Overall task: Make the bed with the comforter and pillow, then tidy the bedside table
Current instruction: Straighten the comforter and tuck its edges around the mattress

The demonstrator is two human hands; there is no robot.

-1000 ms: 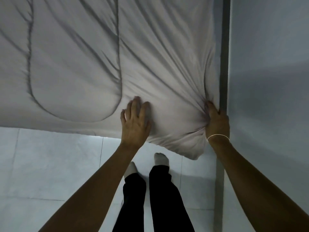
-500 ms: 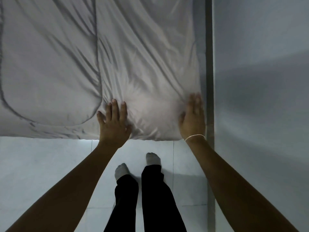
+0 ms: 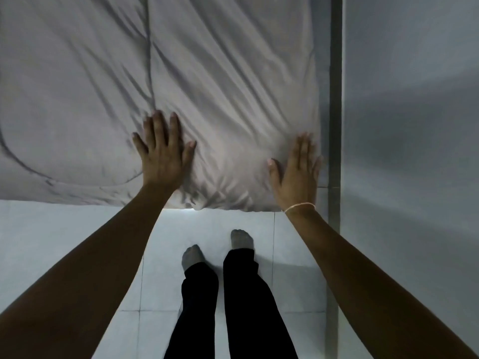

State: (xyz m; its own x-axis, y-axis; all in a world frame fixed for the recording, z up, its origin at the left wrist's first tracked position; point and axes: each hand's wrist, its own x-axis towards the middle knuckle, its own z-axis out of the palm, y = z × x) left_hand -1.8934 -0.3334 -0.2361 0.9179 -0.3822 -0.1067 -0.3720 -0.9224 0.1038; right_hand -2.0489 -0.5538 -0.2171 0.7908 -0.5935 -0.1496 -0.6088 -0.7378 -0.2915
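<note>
Flat and open, the left hand (image 3: 163, 154) and right hand (image 3: 296, 172) are pressed palm-down, nothing grasped, on the wrinkled pale grey quilted comforter (image 3: 220, 81), which is spread to the bed's near edge above the white tiled floor (image 3: 64, 229).

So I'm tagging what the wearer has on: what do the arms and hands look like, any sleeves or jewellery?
Both arms are bare to the edge of the picture, with no sleeves showing. The left hand wears nothing: no ring, watch or glove. The right hand is also ungloved, but a thin pale thread bracelet circles its wrist. No rings are visible on either hand.
</note>
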